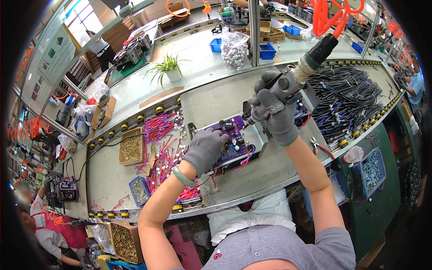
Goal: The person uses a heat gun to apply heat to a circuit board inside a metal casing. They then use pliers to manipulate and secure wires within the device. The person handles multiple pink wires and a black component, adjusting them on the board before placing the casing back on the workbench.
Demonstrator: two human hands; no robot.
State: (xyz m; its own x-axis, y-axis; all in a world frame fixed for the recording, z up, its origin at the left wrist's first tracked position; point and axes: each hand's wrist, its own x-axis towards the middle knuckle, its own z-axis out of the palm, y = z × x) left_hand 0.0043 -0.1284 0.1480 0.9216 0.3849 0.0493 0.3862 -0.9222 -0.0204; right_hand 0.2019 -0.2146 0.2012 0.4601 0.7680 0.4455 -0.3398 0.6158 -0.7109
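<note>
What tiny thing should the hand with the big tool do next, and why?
I'd guess the right hand should straighten the power driver before pressing: it looks slanted, with its lower end near the right side of the purple circuit board. The left hand lies over the left side, perhaps steadying it. I can't tell whether the driver touches yet.

I look out through one wide, round camera on the person's head. It points down and ahead. The left hand and right hand are close, near the middle. The shirt is at the bottom. The work table looks bent. The window is far away, top left.
</note>
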